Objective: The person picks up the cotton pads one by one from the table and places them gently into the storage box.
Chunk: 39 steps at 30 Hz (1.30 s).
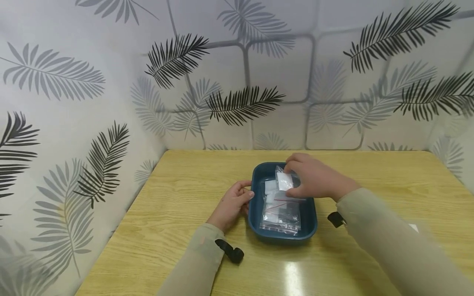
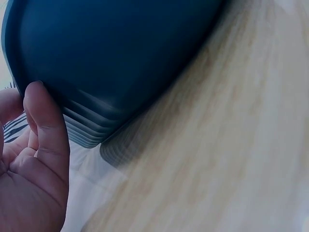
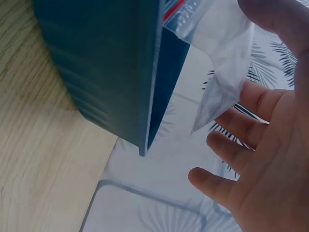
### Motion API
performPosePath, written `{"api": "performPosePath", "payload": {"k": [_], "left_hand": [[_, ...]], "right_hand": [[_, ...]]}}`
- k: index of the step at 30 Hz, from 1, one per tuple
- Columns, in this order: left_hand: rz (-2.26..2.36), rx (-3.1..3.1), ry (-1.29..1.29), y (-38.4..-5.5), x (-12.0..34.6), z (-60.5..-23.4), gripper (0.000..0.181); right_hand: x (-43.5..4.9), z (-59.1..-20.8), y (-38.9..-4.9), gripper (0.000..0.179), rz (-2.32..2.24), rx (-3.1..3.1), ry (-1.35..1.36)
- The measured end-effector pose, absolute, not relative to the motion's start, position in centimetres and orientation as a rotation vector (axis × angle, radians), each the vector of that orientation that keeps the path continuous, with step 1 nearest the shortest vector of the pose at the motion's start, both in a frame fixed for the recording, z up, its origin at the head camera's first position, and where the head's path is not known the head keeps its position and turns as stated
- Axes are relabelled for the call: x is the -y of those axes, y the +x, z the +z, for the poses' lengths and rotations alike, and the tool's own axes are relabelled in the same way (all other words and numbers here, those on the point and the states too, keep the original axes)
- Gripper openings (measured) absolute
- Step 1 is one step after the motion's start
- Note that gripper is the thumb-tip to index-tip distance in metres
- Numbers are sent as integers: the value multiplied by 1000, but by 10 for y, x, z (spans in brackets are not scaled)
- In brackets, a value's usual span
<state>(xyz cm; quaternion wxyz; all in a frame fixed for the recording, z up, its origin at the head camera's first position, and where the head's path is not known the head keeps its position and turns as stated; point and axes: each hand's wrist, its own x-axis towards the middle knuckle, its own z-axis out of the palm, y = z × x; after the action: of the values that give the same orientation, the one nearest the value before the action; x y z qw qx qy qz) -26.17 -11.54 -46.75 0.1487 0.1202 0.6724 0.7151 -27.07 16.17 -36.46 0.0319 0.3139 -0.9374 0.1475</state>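
Observation:
A dark blue plastic bin point(image 1: 312, 230) stands on the table with several clear zip bags point(image 1: 283, 213) inside; some have red seal lines and white contents. My left hand point(image 1: 232, 203) grips the bin's left side, its thumb at the rim. In the left wrist view, that thumb point(image 2: 46, 121) lies against the blue wall with curled fingers beside it. Over the bin's far right part, my right hand point(image 1: 314, 176) pinches a clear zip bag point(image 1: 284, 180) with something white in it. The right wrist view shows this zip bag point(image 3: 224, 63) raised above the rim between thumb and fingers.
The bin rests on a light wood-grain table point(image 1: 185, 185). A small white item point(image 1: 413, 227) lies at the right, partly hidden by the right sleeve point(image 1: 392, 238). Leaf-patterned covering point(image 1: 229, 74) lines the back and left side. Black straps point(image 1: 229, 250) hang at both cuffs.

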Motion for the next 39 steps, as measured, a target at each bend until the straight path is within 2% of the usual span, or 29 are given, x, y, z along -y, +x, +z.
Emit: {"api": "performPosePath", "payload": {"k": [8, 26, 39], "left_hand": [[2052, -1947, 341, -263, 115, -469, 44], [2059, -1931, 330, -261, 115, -466, 46], [2061, -1928, 322, -262, 114, -468, 45]], "right_hand": [[-157, -367, -273, 69, 408, 2945, 933], [-177, -373, -265, 64, 407, 2953, 930], [-214, -382, -245, 65, 460, 2957, 892]]}}
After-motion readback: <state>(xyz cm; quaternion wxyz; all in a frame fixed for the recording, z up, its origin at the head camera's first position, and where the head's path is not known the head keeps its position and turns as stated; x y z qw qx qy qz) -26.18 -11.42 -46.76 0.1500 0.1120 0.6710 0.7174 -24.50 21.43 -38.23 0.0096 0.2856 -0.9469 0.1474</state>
